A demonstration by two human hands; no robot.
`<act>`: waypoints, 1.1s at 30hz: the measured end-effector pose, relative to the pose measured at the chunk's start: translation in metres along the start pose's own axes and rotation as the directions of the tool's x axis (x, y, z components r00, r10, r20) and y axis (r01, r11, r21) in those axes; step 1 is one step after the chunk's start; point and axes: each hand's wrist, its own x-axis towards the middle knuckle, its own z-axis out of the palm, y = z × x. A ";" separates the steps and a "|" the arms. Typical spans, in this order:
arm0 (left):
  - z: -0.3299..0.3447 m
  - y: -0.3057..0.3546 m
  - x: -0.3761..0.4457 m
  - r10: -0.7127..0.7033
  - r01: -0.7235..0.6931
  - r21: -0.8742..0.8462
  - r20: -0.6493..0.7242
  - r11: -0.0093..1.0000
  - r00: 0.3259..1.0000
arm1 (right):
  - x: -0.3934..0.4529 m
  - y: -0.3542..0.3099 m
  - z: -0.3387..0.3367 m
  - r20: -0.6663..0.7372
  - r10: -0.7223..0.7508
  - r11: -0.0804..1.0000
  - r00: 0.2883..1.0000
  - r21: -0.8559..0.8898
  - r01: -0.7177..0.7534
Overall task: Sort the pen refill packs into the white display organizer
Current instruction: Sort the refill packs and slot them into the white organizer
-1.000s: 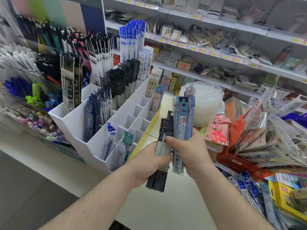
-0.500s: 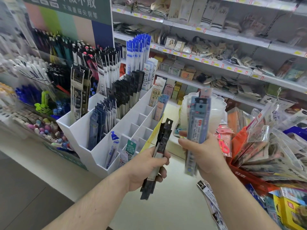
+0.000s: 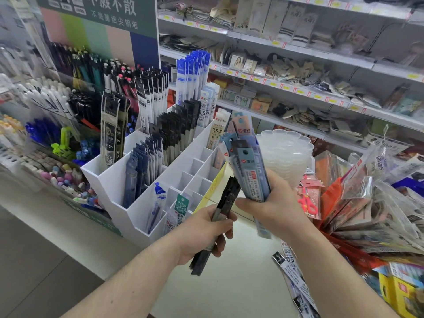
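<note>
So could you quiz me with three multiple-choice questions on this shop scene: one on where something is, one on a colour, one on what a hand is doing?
1. Where is the white display organizer?
A. left of both hands
B. right of both hands
C. on the floor

2. What colour are the packs in the left hand?
A. red
B. black
C. yellow

3. What is the right hand doing?
A. hanging idle
B. pressing flat on the counter
C. gripping a bundle of blue refill packs

Answers: 1 A, it stands on the counter left of the hands; 2 B, the black packs are dark throughout; 3 C, fingers curl round the bundle.
</note>
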 end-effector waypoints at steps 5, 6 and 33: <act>-0.003 0.001 -0.001 0.018 -0.018 -0.012 -0.008 1.000 1.000 | 0.005 0.007 0.002 -0.067 0.178 0.927 0.982 0.347 -0.144; -0.004 0.002 -0.002 0.020 -0.020 -0.014 -0.001 1.000 1.000 | 0.004 0.008 0.004 -0.046 0.207 0.897 0.977 0.408 -0.171; -0.032 0.040 -0.014 -0.022 0.014 0.195 0.040 0.981 0.999 | 0.021 -0.023 0.036 0.081 0.289 0.742 0.954 0.610 -0.277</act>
